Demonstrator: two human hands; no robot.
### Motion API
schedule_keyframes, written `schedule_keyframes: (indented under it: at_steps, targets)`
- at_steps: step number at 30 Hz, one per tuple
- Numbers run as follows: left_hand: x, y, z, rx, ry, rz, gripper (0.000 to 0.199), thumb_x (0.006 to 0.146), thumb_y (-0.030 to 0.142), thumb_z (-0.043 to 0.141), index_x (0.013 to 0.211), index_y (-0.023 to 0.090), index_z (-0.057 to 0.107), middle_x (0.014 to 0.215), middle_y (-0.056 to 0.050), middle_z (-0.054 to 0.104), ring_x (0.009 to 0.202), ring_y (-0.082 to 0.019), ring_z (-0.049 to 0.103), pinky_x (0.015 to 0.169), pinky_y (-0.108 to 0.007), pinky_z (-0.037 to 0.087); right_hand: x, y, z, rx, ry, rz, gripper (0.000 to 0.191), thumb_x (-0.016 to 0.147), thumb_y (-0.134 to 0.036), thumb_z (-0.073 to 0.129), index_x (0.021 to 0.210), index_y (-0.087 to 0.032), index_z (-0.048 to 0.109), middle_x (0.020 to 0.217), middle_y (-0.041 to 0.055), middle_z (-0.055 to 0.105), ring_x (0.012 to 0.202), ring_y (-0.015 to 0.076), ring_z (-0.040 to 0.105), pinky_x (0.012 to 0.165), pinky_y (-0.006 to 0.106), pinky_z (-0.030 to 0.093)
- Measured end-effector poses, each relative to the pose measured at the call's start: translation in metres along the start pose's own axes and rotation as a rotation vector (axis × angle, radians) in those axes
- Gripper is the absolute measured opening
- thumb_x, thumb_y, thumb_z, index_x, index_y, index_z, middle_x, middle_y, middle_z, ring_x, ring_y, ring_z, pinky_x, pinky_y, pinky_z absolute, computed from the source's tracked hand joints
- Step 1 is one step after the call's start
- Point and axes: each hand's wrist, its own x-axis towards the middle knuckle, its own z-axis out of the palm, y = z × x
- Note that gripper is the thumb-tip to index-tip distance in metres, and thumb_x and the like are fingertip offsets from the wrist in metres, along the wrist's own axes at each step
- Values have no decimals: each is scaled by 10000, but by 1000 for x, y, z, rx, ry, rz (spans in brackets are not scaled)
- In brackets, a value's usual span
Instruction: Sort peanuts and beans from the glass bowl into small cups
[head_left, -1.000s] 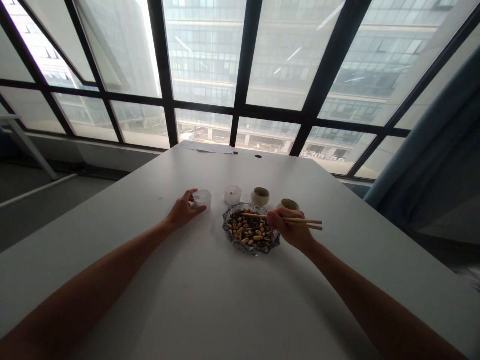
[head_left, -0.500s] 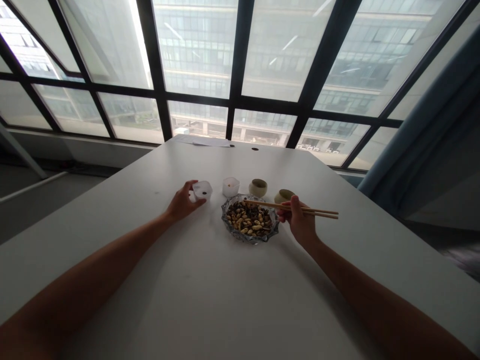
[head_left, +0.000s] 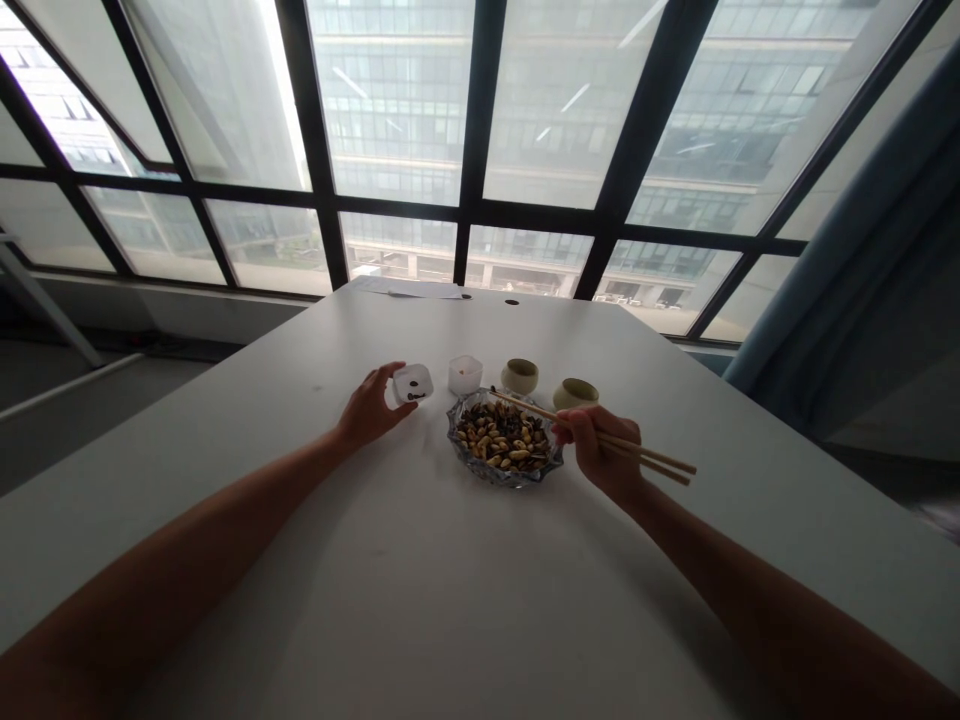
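Across the pale surface [head_left: 427, 590], taking twelve o'clock as straight away from the person, I see both hands occupied. The right hand [head_left: 606, 445] has its fingers closed around a pair of wooden chopsticks [head_left: 525, 405]. Their long axis runs from about ten o'clock at the tips to four o'clock at the butts, and the tips hang over the far edge of the scalloped glass dish [head_left: 505, 460], heaped with peanuts and dark seeds. A dark speck shows at the tips; from where I stand it's too small to say whether it's pinched there.

Straight toward nine o'clock from those tips sits the left cup [head_left: 413, 381], gripped between the thumb and fingers of the left hand [head_left: 367, 408]. It leans with its mouth toward the person, and a few dark bits lie inside. I can't tell whether its base touches the surface.

Nearer the tips, at ten o'clock, stands the middle cup [head_left: 465, 376], upright, with an orange speck in it. One green bowl [head_left: 520, 377] is toward two o'clock from the tips; the other bowl [head_left: 576, 391] sits at eleven from the right hand, just beyond its fingers.
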Motion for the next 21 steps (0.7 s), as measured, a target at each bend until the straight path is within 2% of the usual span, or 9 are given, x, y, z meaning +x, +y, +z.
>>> schedule_keyframes:
  at_steps: [2, 5, 10, 13, 16, 18, 21]
  targets:
    - [0, 2, 0, 9, -8, 0, 633, 750, 357, 738, 1324, 223, 510, 1288, -118, 632, 1161, -298, 627, 951, -435, 552, 8, -16, 8, -58, -125, -152, 308, 954, -477, 576, 805, -249, 717, 650, 21, 724, 533, 176, 665, 524, 313, 541]
    - [-1, 3, 0, 27, -12, 0, 636, 746, 348, 748, 1325, 229, 513, 1283, -115, 635, 1168, -299, 625, 955, -432, 550, 27, -35, 32, -105, -293, -253, 341, 961, -486, 541, 774, -251, 702, 627, 18, 697, 539, 161, 639, 536, 290, 502]
    - [-1, 1, 0, 27, -16, 24, 647, 757, 372, 755, 1336, 220, 509, 1275, -125, 640, 1151, -301, 631, 930, -436, 558, 55, -45, 74, -49, -412, -276, 432, 964, -574, 506, 732, -243, 661, 611, 7, 648, 538, 130, 568, 564, 265, 463]
    - [-1, 0, 1, 30, -18, 33, 648, 762, 390, 754, 1336, 214, 511, 1280, -130, 639, 1154, -307, 631, 925, -438, 560, 65, -41, 87, 52, -465, -228, 448, 922, -627, 557, 752, -229, 671, 647, 12, 666, 572, 133, 589, 581, 262, 481]
    - [-1, -1, 2, 39, -20, 30, 646, 762, 398, 751, 1333, 214, 511, 1263, -127, 646, 1140, -303, 637, 918, -436, 562, 69, -34, 82, 123, -409, -69, 458, 897, -648, 586, 784, -214, 681, 683, 24, 700, 588, 143, 636, 551, 255, 502]
    - [-1, 0, 2, 45, -31, 25, 640, 764, 400, 746, 1330, 219, 509, 1250, -120, 653, 1122, -295, 644, 915, -432, 562, 68, -29, 68, 188, -321, 48, 475, 895, -656, 585, 788, -203, 682, 661, 26, 702, 548, 142, 643, 498, 246, 499]
    - [-1, 0, 1, 52, -39, 5, 641, 761, 405, 744, 1329, 227, 507, 1248, -115, 657, 1116, -292, 648, 914, -430, 561, 62, -23, 40, 246, -140, 142, 529, 878, -692, 580, 718, -197, 675, 532, 7, 641, 411, 115, 558, 395, 227, 439]
